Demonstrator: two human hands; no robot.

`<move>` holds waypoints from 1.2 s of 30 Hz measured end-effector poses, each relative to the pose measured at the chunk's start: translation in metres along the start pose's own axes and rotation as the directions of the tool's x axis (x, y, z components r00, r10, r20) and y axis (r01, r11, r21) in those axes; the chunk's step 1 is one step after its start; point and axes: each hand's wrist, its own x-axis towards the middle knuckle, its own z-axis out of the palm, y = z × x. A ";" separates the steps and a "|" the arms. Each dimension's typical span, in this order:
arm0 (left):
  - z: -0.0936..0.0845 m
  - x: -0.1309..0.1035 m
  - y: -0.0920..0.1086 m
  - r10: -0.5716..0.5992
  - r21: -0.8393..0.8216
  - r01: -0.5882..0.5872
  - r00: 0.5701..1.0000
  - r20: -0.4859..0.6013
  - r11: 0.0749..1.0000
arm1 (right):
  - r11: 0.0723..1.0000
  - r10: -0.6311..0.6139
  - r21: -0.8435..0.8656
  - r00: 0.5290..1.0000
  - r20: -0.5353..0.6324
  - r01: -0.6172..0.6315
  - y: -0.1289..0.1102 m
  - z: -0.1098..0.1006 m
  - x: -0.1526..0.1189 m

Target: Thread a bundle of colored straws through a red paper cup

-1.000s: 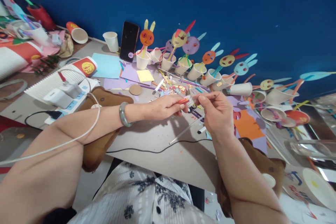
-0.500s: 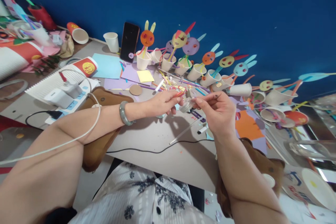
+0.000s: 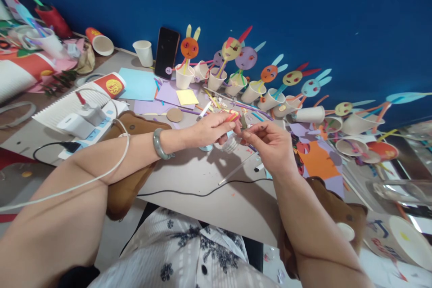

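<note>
My left hand [image 3: 211, 130] is closed with small red and yellow pieces [image 3: 232, 117] between its fingers. Close beside it, my right hand [image 3: 268, 144] is pinched, its thumb and index fingertip almost touching the left fingers; what it holds is too small to make out. Just under the fingertips shows a clear roll, perhaps tape [image 3: 231, 144]. A thin clear rod [image 3: 236, 170] lies on the grey table [image 3: 202, 209] below the hands, near a white marker with a black tip [image 3: 259, 167].
Behind the hands stands a row of white paper cups [image 3: 251, 92] with paper animal faces. A phone [image 3: 166, 53] leans on the blue wall. At left are a power strip [image 3: 97, 128] and a white cable; a black cable [image 3: 189, 193] crosses the table. Orange paper [image 3: 319, 159] lies right.
My right hand has moved slightly left and down, nearer my left hand. The clear roll has shifted left and lower, and the red and yellow pieces show more.
</note>
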 end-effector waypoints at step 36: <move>-0.001 -0.003 0.005 0.103 0.246 -0.144 0.980 0.173 0.959 | 0.908 0.311 0.188 0.903 0.298 -0.375 0.000 -0.017 0.011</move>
